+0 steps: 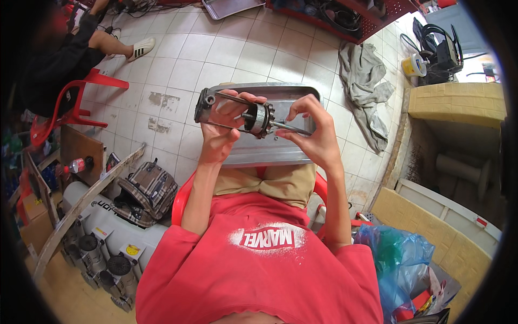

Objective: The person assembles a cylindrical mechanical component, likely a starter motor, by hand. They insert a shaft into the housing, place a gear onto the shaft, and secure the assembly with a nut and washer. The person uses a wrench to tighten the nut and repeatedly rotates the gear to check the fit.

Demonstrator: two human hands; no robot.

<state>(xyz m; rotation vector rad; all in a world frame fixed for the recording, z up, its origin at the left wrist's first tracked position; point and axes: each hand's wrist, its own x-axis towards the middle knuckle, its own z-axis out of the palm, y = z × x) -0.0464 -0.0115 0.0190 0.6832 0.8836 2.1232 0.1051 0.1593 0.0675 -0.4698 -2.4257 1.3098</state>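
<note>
Above a grey metal tray (232, 156) on my lap, my left hand (218, 132) grips a dark metal assembly. It has a block-like end (204, 105), two long side bars and a toothed metal ring (263, 120) around a central shaft. The fingers lie behind the bars, with the thumb at the near bar. A thin metal rod (294, 128) sticks out from the toothed end toward the right. My right hand (317, 129) is closed around this rod, index finger above and thumb below. The exact contact of its fingertips is hard to make out.
A grey cloth (367, 86) lies on the tiled floor at right. A person sits on a red chair (81, 102) at far left. Nearby are a plaid backpack (148, 191), a compressor tank (86, 202) and a blue plastic bag (394, 254).
</note>
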